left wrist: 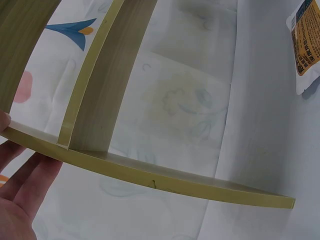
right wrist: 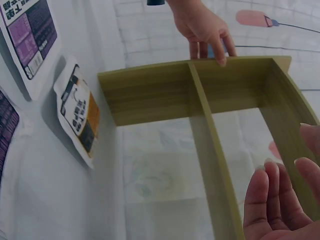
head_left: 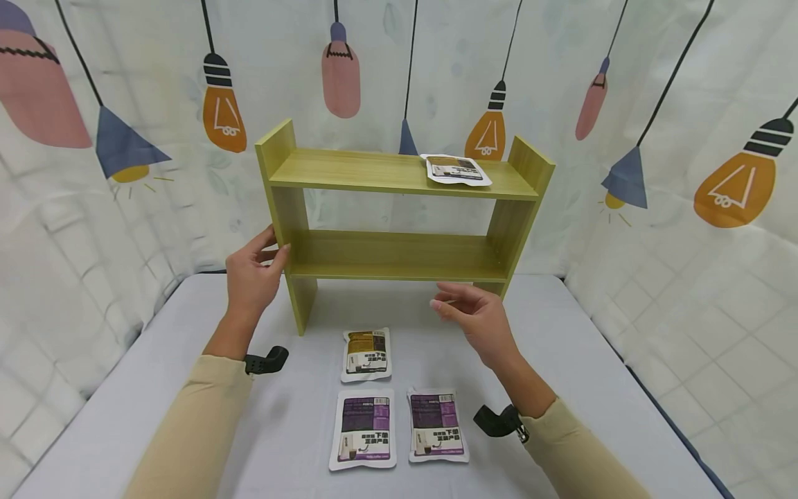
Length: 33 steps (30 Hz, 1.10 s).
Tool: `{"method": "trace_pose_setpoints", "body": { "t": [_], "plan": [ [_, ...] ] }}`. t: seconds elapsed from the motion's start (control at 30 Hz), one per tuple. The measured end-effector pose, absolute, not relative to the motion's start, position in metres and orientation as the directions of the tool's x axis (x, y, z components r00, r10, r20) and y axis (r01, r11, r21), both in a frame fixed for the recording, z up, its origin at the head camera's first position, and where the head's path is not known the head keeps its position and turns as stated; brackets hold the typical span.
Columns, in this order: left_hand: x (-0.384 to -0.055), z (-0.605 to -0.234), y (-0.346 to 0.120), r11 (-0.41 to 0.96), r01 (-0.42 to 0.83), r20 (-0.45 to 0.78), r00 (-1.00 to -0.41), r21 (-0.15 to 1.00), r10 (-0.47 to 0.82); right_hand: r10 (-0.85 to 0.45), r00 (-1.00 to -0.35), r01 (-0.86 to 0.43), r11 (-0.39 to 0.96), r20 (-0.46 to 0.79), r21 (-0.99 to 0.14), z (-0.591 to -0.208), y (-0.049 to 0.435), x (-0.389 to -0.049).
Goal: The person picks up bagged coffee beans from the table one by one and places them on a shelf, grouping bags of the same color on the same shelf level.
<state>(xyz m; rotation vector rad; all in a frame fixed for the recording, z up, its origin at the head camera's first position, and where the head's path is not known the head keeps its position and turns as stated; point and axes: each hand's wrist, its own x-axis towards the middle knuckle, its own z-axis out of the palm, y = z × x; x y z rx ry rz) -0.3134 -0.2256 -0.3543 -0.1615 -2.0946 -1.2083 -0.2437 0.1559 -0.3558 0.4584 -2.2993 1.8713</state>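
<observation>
My left hand [head_left: 254,274] grips the left side panel of a yellow-green wooden shelf rack [head_left: 399,256], thumb on the front edge and fingers behind. The left wrist view shows that panel [left wrist: 175,181] pinched between thumb and fingers. My right hand [head_left: 476,319] holds nothing; it hovers before the rack's lower right part, fingers loosely bent and apart from the thumb. On the top shelf, toward the right, lies a white pouch with a brown and black label [head_left: 458,170]. A similar brown-labelled pouch [head_left: 366,355] lies on the table in front of the rack.
Two purple-labelled white pouches, the left one [head_left: 363,430] and the right one [head_left: 438,425], lie side by side nearer me on the white table [head_left: 299,436]. A printed curtain [head_left: 386,76] with lamp pictures hangs behind and at both sides.
</observation>
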Motion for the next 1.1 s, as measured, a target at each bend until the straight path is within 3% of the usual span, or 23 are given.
{"method": "trace_pose_setpoints", "body": {
  "t": [0.43,1.1],
  "plan": [
    [-0.313,-0.355,-0.226,0.552,0.428,0.626,-0.744,0.716,-0.235,-0.159,-0.961,-0.249,0.149,0.226,-0.957,-0.395,0.141,-0.247],
    [-0.313,-0.354,-0.225,0.544,0.438,0.631,-0.740,0.715,-0.234,-0.192,-0.975,-0.164,0.265,0.115,-0.950,-0.431,0.123,-0.258]
  ]
}}
